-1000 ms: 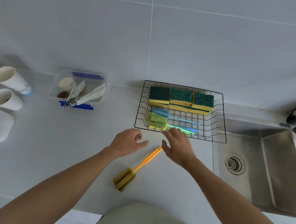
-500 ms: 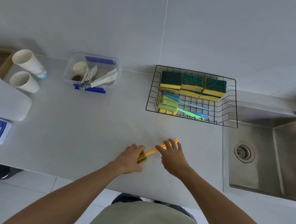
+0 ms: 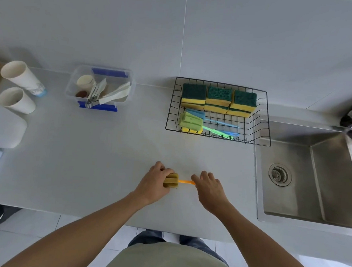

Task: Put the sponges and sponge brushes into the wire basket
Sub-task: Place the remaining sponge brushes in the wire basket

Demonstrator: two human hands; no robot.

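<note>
Both hands grip the orange sponge brush (image 3: 175,181) on the counter (image 3: 86,158): left hand (image 3: 154,184) on the head, right hand (image 3: 208,187) on the handle. Lift level, then lower into the wire basket (image 3: 263,127) beside the other brushes.

Both my forearms reach forward, bare, converging in front of me. My left hand (image 3: 154,184) is curled, fingers wrapped over what it grips. My right hand (image 3: 209,188) sits just beside it, palm down, fingers bent and pinching at the tips.
</note>
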